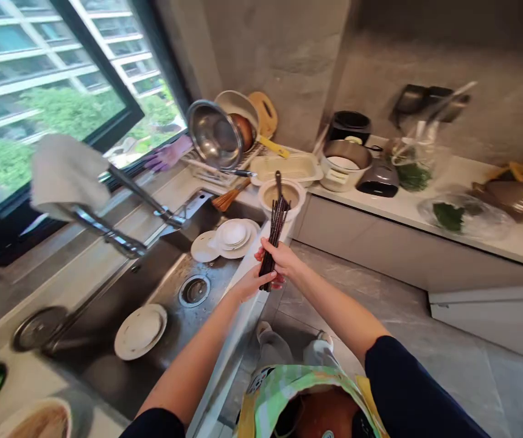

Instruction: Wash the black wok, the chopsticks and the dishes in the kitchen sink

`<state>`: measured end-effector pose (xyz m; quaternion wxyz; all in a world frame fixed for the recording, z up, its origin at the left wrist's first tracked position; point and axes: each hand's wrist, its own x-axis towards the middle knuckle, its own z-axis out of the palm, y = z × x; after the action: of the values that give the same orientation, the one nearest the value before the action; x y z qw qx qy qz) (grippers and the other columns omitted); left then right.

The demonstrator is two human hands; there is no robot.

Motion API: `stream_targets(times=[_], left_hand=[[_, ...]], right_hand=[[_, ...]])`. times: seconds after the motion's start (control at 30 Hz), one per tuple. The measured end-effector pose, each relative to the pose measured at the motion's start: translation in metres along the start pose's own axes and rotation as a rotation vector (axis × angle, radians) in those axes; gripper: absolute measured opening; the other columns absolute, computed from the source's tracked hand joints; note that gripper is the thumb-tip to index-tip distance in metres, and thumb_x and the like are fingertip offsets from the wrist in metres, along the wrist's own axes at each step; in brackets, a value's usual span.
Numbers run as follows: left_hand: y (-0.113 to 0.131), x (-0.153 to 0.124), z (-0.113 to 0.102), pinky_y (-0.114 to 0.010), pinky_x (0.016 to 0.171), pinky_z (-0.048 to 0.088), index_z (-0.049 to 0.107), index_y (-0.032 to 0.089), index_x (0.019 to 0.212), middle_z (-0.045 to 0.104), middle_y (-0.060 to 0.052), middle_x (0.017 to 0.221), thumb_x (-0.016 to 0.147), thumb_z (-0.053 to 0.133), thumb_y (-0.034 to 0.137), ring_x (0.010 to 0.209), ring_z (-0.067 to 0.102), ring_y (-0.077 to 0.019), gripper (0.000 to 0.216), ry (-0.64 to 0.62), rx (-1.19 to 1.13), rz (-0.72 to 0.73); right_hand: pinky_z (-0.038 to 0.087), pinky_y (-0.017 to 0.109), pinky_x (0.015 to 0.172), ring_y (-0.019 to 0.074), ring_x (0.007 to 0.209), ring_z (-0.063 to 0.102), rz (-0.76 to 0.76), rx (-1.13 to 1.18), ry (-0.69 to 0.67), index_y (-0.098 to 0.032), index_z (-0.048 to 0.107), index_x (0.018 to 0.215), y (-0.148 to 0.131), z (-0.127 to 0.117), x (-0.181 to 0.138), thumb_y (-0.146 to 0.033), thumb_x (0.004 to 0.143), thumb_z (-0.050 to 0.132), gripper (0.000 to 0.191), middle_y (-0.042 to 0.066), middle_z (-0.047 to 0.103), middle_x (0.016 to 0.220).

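Note:
A bundle of dark chopsticks (pixel 278 222) is gripped in both hands over the front edge of the sink. My left hand (pixel 256 281) is closed around its lower end. Just above, my right hand (pixel 282 258) wraps the middle of the bundle, fingers partly hidden behind it. One dark piece with a rounded tip sticks up higher than the others; its kind is unclear. Behind the bundle stands a round cream pot (pixel 298 198) on the counter corner. White plates and a bowl (pixel 232 233) are stacked in the far part of the sink.
Another plate and bowl (pixel 140 331) lie in the near sink (pixel 176 286). A cloth (pixel 67 173) hangs over the faucet. A drying rack holds a steel bowl (pixel 215 135). A rice-filled-looking pot (pixel 344 165) and plastic bags (pixel 471 216) line the right counter.

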<state>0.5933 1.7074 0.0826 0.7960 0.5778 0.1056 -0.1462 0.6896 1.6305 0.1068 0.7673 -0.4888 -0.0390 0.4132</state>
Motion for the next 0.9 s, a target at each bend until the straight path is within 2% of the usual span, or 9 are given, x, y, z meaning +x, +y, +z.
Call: stream_targets(times=[0.07, 0.13, 0.23, 0.3, 0.4, 0.53, 0.7, 0.9], left_hand=[[0.004, 0.017, 0.052, -0.042, 0.075, 0.052, 0.057, 0.011, 0.1, 0.067, -0.012, 0.09, 0.073, 0.069, 0.045, 0.083, 0.066, -0.0244, 0.045, -0.127, -0.05, -0.096], [0.003, 0.038, 0.112, -0.038, 0.072, 0.053, 0.057, 0.011, 0.101, 0.068, -0.013, 0.091, 0.075, 0.068, 0.043, 0.081, 0.067, -0.0229, 0.043, -0.197, -0.037, -0.144], [-0.012, 0.076, 0.219, -0.034, 0.07, 0.054, 0.058, 0.012, 0.105, 0.068, -0.014, 0.096, 0.076, 0.069, 0.039, 0.081, 0.067, -0.0214, 0.041, -0.346, 0.021, -0.212], [-0.03, 0.104, 0.299, -0.032, 0.069, 0.053, 0.058, 0.012, 0.107, 0.067, -0.014, 0.101, 0.076, 0.069, 0.036, 0.081, 0.067, -0.0205, 0.041, -0.474, 0.046, -0.272], [-0.065, 0.138, 0.428, -0.034, 0.071, 0.054, 0.059, 0.011, 0.108, 0.066, -0.017, 0.107, 0.077, 0.069, 0.034, 0.082, 0.067, -0.021, 0.04, -0.648, 0.07, -0.391], [-0.118, 0.165, 0.588, -0.044, 0.084, 0.05, 0.06, 0.008, 0.109, 0.065, -0.02, 0.11, 0.082, 0.062, 0.033, 0.091, 0.066, -0.0261, 0.036, -0.77, 0.098, -0.592], [-0.19, 0.197, 0.762, -0.053, 0.097, 0.042, 0.059, 0.008, 0.112, 0.062, -0.022, 0.116, 0.087, 0.056, 0.033, 0.104, 0.062, -0.0305, 0.036, -0.993, 0.202, -0.803], [-0.289, 0.232, 0.974, -0.052, 0.095, 0.044, 0.058, 0.01, 0.112, 0.061, -0.021, 0.117, 0.083, 0.06, 0.039, 0.105, 0.061, -0.0306, 0.041, -1.292, 0.352, -0.977]], right_hand=[[0.051, 0.024, 0.059, 0.0114, 0.06, 0.059, 0.036, 0.061, 0.032, -0.015, 0.054, 0.065, -0.032, -0.05, -0.038, -0.047, 0.072, 0.07, 0.037, 0.003, 0.061, 0.061], [0.049, 0.022, 0.049, 0.0115, 0.058, 0.059, 0.003, 0.058, 0.06, -0.014, 0.057, 0.07, -0.058, -0.111, -0.086, -0.045, 0.073, 0.07, 0.034, 0.006, 0.065, 0.068], [0.042, 0.018, 0.039, 0.0123, 0.059, 0.06, -0.178, 0.085, 0.132, -0.015, 0.058, 0.084, -0.086, -0.214, -0.174, -0.038, 0.071, 0.073, 0.03, 0.004, 0.067, 0.076], [0.046, 0.018, 0.043, 0.0154, 0.071, 0.064, -0.306, 0.17, 0.182, -0.018, 0.057, 0.094, -0.099, -0.284, -0.241, -0.032, 0.069, 0.075, 0.034, 0.003, 0.068, 0.081], [0.053, 0.023, 0.056, 0.0191, 0.088, 0.066, -0.435, 0.296, 0.272, -0.018, 0.056, 0.101, -0.112, -0.383, -0.348, -0.026, 0.07, 0.074, 0.037, 0.004, 0.069, 0.09], [0.056, 0.03, 0.072, 0.0185, 0.09, 0.066, -0.624, 0.436, 0.462, -0.016, 0.058, 0.101, -0.115, -0.493, -0.485, -0.017, 0.069, 0.072, 0.035, 0.005, 0.069, 0.098], [0.051, 0.038, 0.089, 0.0212, 0.106, 0.062, -0.864, 0.549, 0.69, -0.018, 0.059, 0.106, -0.1, -0.606, -0.626, -0.006, 0.066, 0.066, 0.042, 0.006, 0.068, 0.108], [0.05, 0.039, 0.09, 0.0229, 0.106, 0.061, -1.05, 0.685, 1.013, -0.015, 0.06, 0.104, -0.086, -0.728, -0.784, -0.002, 0.062, 0.062, 0.044, 0.008, 0.069, 0.106]])
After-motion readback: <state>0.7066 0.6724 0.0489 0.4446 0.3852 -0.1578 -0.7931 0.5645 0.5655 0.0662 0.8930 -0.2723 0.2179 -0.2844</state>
